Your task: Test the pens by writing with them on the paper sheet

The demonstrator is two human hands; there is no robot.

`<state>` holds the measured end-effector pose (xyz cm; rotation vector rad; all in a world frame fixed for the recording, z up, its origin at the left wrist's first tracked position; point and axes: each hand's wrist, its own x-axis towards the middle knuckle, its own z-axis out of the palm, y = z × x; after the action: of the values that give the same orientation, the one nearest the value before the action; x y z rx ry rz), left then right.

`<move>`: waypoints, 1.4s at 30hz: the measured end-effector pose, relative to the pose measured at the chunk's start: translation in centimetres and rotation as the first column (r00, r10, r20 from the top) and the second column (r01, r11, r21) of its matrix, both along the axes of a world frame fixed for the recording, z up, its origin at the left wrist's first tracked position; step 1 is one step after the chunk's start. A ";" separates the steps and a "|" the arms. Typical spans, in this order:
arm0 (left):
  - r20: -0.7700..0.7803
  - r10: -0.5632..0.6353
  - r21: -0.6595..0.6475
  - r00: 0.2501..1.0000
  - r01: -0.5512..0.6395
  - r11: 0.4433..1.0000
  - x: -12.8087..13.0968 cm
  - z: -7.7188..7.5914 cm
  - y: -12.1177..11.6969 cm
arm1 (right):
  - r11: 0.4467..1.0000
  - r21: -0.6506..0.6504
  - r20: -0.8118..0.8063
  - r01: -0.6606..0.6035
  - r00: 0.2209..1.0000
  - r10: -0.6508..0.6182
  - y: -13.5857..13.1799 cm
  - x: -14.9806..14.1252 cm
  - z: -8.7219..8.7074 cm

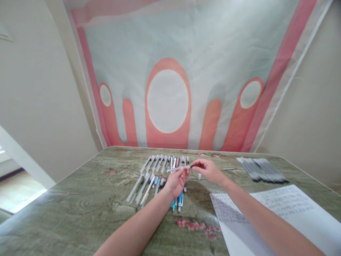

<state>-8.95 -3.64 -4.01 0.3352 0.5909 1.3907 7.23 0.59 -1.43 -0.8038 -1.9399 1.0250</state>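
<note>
My left hand (176, 183) is closed, palm up, around a slim translucent white pen (174, 169) that lies nearly level. At the pen's right end, my right hand (209, 170) pinches the small black part between thumb and fingertips. Behind my left hand a back row of pens (152, 164) with frosted barrels and dark parts lies slanted on the table. A front row of pens (141, 188) lies to the left of that hand and partly under it. Blue pens (180, 201) stick out below my left wrist; their upper ends are hidden.
Toward the right lies a neat bundle of clear, black-ended sticks (262, 170), like pens or refills. A sheet of paper with handwriting (282, 202) lies under my right forearm. The wood-patterned table (87, 192) meets a wall hanging (167, 99) at the back.
</note>
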 end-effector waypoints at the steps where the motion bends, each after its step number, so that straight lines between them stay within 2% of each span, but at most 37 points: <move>1: -0.005 0.000 0.001 1.000 0.000 1.000 0.0 0.0 0.0 | 1.000 0.003 0.003 0.005 1.000 -0.005 0.0 -0.1 0.0; 15: -0.076 0.056 0.105 0.995 -0.048 0.993 0.3 0.1 -0.4 | 0.996 0.061 0.046 0.071 0.996 -0.074 -0.1 -0.2 -0.3; 26: -0.135 0.126 0.171 0.983 -0.102 0.980 0.5 -0.1 -0.5 | 0.985 0.128 0.144 0.114 0.981 -0.133 0.1 -0.2 -0.9; 33: -0.153 0.112 0.157 0.982 -0.087 0.984 0.5 -0.1 -0.5 | 0.955 0.260 0.156 0.144 0.970 -0.189 -0.2 -0.3 -0.6; 38: -0.142 0.073 0.109 0.987 -0.058 0.992 0.5 0.0 -0.5 | 0.925 0.366 0.148 0.101 0.975 -0.165 -0.8 -0.4 0.0; 42: -0.125 0.036 0.108 0.992 -0.023 0.994 0.4 0.2 -0.6 | 0.911 0.404 0.137 0.081 0.979 -0.148 -1.0 -0.3 0.3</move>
<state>-8.52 -4.23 -3.79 0.5046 0.6290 1.4401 6.91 -0.40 -1.08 -0.7751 -2.1176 0.4780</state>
